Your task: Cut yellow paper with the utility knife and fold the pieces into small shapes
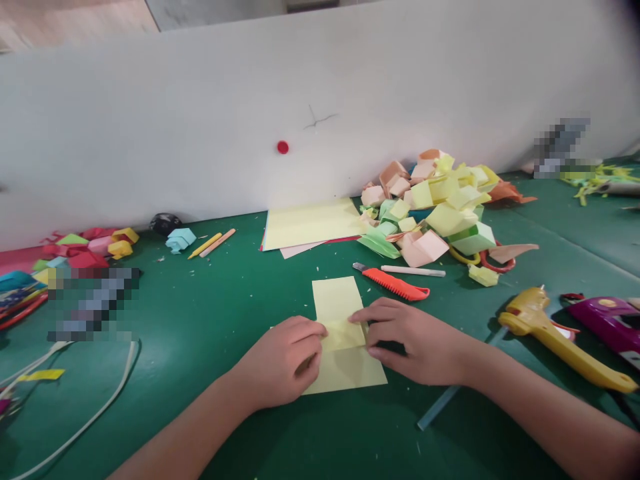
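Note:
A pale yellow sheet of paper (345,370) with fold creases lies on the green table before me, a narrower part reaching away from me. My left hand (287,360) is curled at the paper's left side, its fingertips holding that edge by a crease. On the opposite side my right hand (413,340) takes the paper between thumb and fingers, the index finger stretched over the top. Just beyond the paper lie an orange utility knife (395,283) with its blade out and a white pen (413,271).
A heap of folded paper pieces (450,207) stands by the white board (200,120), beside a stack of coloured sheets (313,223). At right lie a yellow glue gun (560,333) with a glue stick (440,407) and a purple tool (607,320). A white cable (120,383) runs along the left.

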Tool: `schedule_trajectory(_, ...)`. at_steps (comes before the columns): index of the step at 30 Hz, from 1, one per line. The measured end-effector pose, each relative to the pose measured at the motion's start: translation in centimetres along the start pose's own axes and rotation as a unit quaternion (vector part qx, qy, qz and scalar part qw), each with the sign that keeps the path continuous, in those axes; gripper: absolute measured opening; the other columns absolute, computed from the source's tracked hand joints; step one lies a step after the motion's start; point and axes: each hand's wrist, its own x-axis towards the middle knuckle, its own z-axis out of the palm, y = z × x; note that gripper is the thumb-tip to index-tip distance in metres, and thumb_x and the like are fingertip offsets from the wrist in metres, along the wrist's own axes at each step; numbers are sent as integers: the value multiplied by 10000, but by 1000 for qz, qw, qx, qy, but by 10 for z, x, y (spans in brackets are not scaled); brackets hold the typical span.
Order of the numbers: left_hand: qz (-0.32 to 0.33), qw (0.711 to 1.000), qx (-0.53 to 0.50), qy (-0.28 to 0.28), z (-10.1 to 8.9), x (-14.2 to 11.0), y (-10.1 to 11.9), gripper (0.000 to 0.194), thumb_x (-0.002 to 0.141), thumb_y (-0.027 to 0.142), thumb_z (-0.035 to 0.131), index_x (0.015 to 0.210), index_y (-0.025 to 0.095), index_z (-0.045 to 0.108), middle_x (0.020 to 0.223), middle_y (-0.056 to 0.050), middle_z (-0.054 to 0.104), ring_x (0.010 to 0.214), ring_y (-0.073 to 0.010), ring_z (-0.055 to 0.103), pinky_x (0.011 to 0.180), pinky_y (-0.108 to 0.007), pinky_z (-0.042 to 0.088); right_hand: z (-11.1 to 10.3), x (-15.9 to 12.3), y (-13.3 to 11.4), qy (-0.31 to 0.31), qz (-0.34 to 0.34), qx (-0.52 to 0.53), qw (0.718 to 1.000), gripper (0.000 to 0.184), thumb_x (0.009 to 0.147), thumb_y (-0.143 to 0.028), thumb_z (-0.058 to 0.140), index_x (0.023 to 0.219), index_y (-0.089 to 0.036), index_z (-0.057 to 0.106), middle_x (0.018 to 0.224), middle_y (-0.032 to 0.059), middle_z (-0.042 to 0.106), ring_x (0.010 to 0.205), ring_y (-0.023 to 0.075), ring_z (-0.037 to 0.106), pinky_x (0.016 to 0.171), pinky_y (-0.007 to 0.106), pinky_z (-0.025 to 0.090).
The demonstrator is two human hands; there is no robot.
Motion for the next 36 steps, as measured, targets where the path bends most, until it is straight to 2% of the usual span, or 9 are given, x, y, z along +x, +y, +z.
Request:
schedule_trajectory(3, -21, 998, 46, 23, 5, 0, -3, 242, 993, 231, 490, 1190, 191, 624, 1224, -92, 674, 1110, -237, 615, 975, -412, 507, 6, 1, 2, 26, 17, -4, 1000, 46, 951, -225, 564, 928, -227, 604, 1393, 75, 572, 1299, 258, 487, 1024, 433, 452)
schedule_trajectory(5, -61, 995, 71, 17, 7, 0, -4, 434, 991, 323, 535, 1409, 218, 483, 1330, -98, 627, 1209, -265, 576, 1014, -442, 483, 10, 2, 3, 48, 39, -9, 998, 39, 934, -229, 587, 971, -231, 574, 1434, 85, 531, 1347, 276, 446, 1044, 461, 447)
schedule_trajectory(7, -96, 992, 78, 5, 8, 0, -5, 559, 977, 363, 564, 1490, 236, 380, 1352, -95, 615, 1226, -275, 568, 999, -445, 487, 13, 3, 3, 65, 58, -9, 996, 112, 921, -233, 604, 1018, -235, 548, 1432, 96, 526, 1324, 286, 470, 1026, 480, 466)
schedule_trajectory(10, -111, 991, 79, 10, 8, 0, -3, 590, 975, 328, 565, 1510, 235, 336, 1330, -95, 624, 1212, -274, 569, 987, -439, 479, 15, 5, 2, 69, 67, -3, 995, 209, 910, -204, 608, 1106, -238, 540, 1319, 101, 600, 1224, 276, 546, 962, 458, 513)
schedule_trajectory(16, -95, 989, 113, 29, 8, 2, -1, 510, 972, 285, 572, 1452, 211, 417, 1361, -112, 591, 1218, -291, 540, 970, -450, 456, 17, 5, 1, 59, -21, 19, 998, 465, 919, -121, 594, 1353, -269, 520, 1275, 77, 644, 1187, 239, 538, 987, 410, 503)
schedule_trajectory(20, -63, 993, 91, 45, 8, 3, -3, 214, 985, 193, 515, 1189, 199, 580, 1251, -94, 633, 1114, -244, 605, 917, -404, 493, 17, 5, -4, 28, -66, 37, 997, 556, 946, -98, 537, 1456, -305, 457, 1221, 56, 668, 1176, 235, 499, 977, 404, 497)
schedule_trajectory(23, -39, 994, 75, 74, 7, 2, -3, 72, 983, 189, 512, 1007, 186, 580, 1157, -89, 644, 1048, -221, 627, 896, -376, 526, 15, 5, -7, 9, -85, 33, 996, 559, 964, -97, 500, 1480, -304, 441, 1197, 51, 674, 1178, 237, 479, 966, 401, 498)
schedule_trajectory(30, -12, 997, 32, 76, 4, -2, 0, 180, 912, 61, 457, 877, 197, 569, 1146, -76, 634, 999, -182, 645, 841, -307, 556, 16, 6, -5, 31, -75, -6, 997, 613, 912, -96, 556, 1482, -292, 446, 1365, 64, 600, 1244, 248, 467, 1049, 447, 453)
schedule_trajectory(36, 4, 999, -15, 41, 9, -1, -3, 249, 869, 22, 444, 922, 204, 605, 1130, -58, 669, 1021, -167, 653, 857, -287, 536, 19, 6, 1, 59, -65, -81, 993, 383, 911, -125, 562, 1260, -257, 647, 1341, 81, 617, 1216, 268, 495, 1016, 474, 461)
